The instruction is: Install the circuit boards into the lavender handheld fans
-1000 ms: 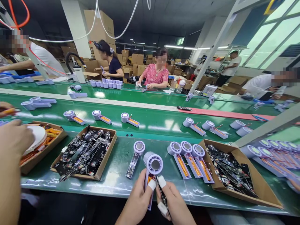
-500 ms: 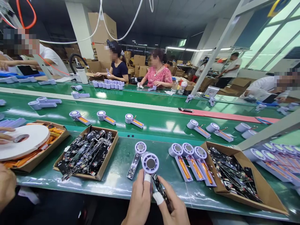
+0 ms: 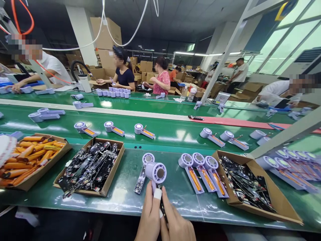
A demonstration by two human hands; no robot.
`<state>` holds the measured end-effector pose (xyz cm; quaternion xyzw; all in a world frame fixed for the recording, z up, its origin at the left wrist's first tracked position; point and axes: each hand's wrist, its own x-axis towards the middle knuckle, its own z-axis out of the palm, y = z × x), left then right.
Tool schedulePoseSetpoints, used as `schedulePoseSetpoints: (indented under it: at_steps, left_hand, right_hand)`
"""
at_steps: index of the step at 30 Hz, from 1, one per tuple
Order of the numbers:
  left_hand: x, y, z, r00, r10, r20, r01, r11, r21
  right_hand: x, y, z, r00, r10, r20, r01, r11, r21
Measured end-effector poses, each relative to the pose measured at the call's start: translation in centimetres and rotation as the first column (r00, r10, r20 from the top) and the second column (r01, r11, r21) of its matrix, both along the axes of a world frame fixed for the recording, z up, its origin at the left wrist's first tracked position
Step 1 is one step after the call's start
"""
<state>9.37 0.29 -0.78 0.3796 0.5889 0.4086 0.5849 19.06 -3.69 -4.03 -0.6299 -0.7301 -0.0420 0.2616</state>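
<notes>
lilac fan housing (image 3: pixel 150 169) w/ grey hub (image 3: pixel 160 173)

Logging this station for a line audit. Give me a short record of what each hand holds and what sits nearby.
left hand: holds lilac housing
right hand: holds black circuit board
beside hands: second housing with board on green belt
left of that: cardboard tray of boards
far left: tray of orange batteries

Both hands rise close together from the lower edge of the view, nearly touching, wrists out of sight. The left hand (image 3: pixel 149 216) stands upright and curled closed, one fingertip (image 3: pixel 157 194) wrapped in white tape, while the right hand (image 3: pixel 177 224) angles in toward it, pinching.
</notes>
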Motion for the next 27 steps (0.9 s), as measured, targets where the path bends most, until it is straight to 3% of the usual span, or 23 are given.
schedulePoseSetpoints:
  at_steps: [4,10,15,17,19,21,23,25,27]
  left_hand:
    - [-0.3,0.3,-0.4,1.000,0.006,-0.004,-0.006,1.000,0.020]
    - [-0.5,1.1,-0.8,0.990,-0.142,-0.022,0.143,0.987,0.073]
    - [-0.6,1.8,1.6,0.922,-0.306,-0.236,0.355,0.911,0.208]
    - [-1.5,2.1,2.1,0.881,-0.260,-0.395,0.397,0.860,0.319]
    - [-2.9,2.5,1.3,0.830,-0.037,-0.557,0.354,0.806,0.474]
    - [-4.5,2.9,-0.8,0.727,0.213,-0.652,0.314,0.741,0.593]
    - [-5.9,3.3,-3.3,0.639,0.250,-0.728,0.378,0.722,0.580]
    - [-6.7,3.5,-5.2,0.607,0.216,-0.765,0.462,0.687,0.561]
    - [-6.9,3.5,-6.2,0.598,0.206,-0.775,0.501,0.659,0.561]
  right_hand:
    - [0.7,0.1,0.3,0.991,0.052,0.124,-0.048,0.998,-0.029]
    - [-0.4,0.6,-1.1,0.995,-0.037,-0.087,0.038,0.999,0.007]
    - [0.3,1.1,-2.8,0.978,-0.085,-0.190,0.078,0.996,-0.044]
    - [1.6,1.6,-2.9,0.985,-0.079,-0.156,0.074,0.997,-0.036]
    - [2.9,2.4,-2.8,0.993,-0.065,-0.099,0.066,0.998,0.002]
    - [3.8,3.4,-2.8,0.998,-0.037,-0.041,0.038,0.998,0.046]
    - [4.2,4.2,-2.8,1.000,-0.015,-0.002,0.016,0.997,0.080]
    - [4.1,4.8,-3.1,1.000,0.000,-0.003,0.000,0.997,0.082]
    - [3.9,4.9,-3.3,0.999,0.017,-0.046,-0.014,0.999,0.052]
